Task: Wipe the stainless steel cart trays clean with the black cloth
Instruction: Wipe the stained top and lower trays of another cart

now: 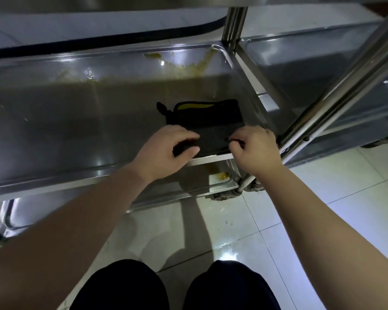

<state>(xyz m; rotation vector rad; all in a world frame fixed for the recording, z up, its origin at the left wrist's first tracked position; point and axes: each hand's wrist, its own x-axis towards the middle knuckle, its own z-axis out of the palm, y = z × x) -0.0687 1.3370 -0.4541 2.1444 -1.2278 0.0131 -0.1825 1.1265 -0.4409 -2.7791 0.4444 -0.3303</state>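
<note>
Stained cart tray (76,121): we judge the black cloth (211,128) limp, light; left hand (166,151) and right hand (255,148) pinch its near edge.

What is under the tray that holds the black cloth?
A lower steel tray, with a yellow smear near its right corner. The upper tray, where the black cloth lies, covers most of it, so the rest cannot be seen.

1. Left hand (164,151): palm down, thumb and curled fingers pinching the near-left edge of the black cloth (211,124).
2. Right hand (253,151): knuckles up, fingers curled, pinching the cloth's near-right edge.
3. Left forearm (76,220) and right forearm (323,220): bare, reaching forward, converging.
</note>
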